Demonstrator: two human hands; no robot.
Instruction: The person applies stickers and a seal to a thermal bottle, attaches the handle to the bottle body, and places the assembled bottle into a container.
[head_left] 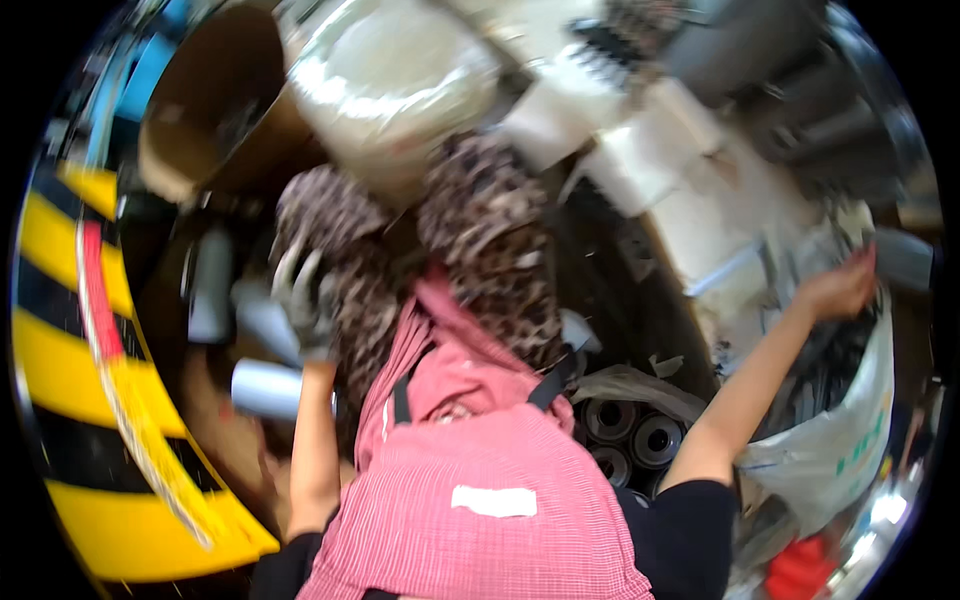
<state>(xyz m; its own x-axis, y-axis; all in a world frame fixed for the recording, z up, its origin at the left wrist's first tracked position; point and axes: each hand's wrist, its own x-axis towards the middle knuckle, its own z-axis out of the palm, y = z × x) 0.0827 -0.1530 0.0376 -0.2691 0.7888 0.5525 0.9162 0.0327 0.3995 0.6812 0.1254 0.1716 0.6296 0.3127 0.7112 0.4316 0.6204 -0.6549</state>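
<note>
My left hand (305, 300), in a pale glove, rests by my left knee with its fingers apart and nothing visible in them. A white cylinder (265, 388) lies beside that wrist, and a second pale cylinder (265, 322) lies just beyond it. My right hand (842, 288) is stretched far out to the right, over a white plastic bag (830, 455) filled with dark and grey pieces. Its fingers look pinched together. A blurred grey piece (905, 260) appears right at the fingertips, but its kind cannot be made out.
Before my knees stands a large plastic-wrapped bundle (395, 90). An open cardboard drum (215, 100) is at its left. Yellow-and-black striped edging (75, 400) curves along the left. Several round, dark-cored rolls (657, 440) sit by my right hip. White boxes (640, 160) lie ahead right.
</note>
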